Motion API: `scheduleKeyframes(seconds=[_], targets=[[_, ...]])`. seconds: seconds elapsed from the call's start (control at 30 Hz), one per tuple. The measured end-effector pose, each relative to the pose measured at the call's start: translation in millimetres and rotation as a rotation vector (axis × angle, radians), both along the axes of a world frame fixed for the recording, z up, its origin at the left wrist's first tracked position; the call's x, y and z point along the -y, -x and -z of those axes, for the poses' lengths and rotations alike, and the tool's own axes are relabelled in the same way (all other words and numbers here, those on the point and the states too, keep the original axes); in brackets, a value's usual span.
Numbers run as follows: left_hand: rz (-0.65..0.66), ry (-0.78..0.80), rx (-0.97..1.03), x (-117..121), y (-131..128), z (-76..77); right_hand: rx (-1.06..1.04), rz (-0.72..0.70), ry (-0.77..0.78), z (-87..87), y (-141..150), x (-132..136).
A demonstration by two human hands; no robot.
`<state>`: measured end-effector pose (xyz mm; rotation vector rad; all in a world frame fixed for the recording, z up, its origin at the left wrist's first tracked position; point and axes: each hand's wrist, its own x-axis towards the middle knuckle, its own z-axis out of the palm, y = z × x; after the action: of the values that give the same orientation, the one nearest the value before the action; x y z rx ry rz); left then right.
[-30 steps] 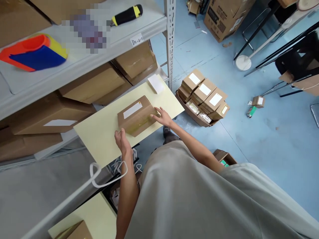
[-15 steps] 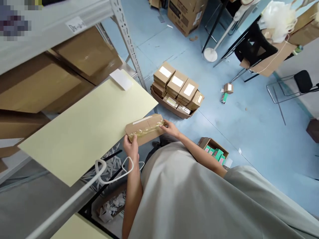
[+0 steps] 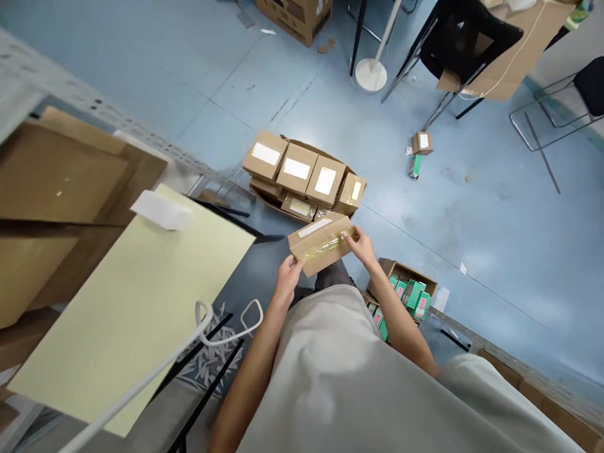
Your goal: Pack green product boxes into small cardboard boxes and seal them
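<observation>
Between my two hands is a small cardboard box [image 3: 321,242] with shiny clear tape along it and a white label on its top. My left hand [image 3: 289,277] grips its near left corner, and my right hand [image 3: 362,246] holds the right end, thumb on the tape. Just beyond it on the floor stands a low open carton [image 3: 268,202] filled with several taped cardboard boxes [image 3: 296,167] bearing white labels. The held box overlaps the near edge of that carton in view, well above the floor.
To the left is a pale yellow tabletop [image 3: 155,283] with a folded white paper [image 3: 161,210] on it. A white bent rod [image 3: 141,384] crosses its near side. Cartons of green boxes [image 3: 415,292] sit right of my body. Metal shelving [image 3: 117,126] and a black chair [image 3: 465,44] stand farther off.
I have turned away from the yellow table toward the carton of labelled boxes. The held box has moved right, off the table's edge, still in both hands.
</observation>
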<state>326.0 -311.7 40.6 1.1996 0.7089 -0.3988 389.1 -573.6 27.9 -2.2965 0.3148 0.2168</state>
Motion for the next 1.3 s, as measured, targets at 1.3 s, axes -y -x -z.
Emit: scheduleKeyframes(seconds=[1.3], targets=[[-0.198,0.452,-0.697,180.0,-213.3,124.3,-0.358,-0.290,0.281,147.8,-318.9,149.1]])
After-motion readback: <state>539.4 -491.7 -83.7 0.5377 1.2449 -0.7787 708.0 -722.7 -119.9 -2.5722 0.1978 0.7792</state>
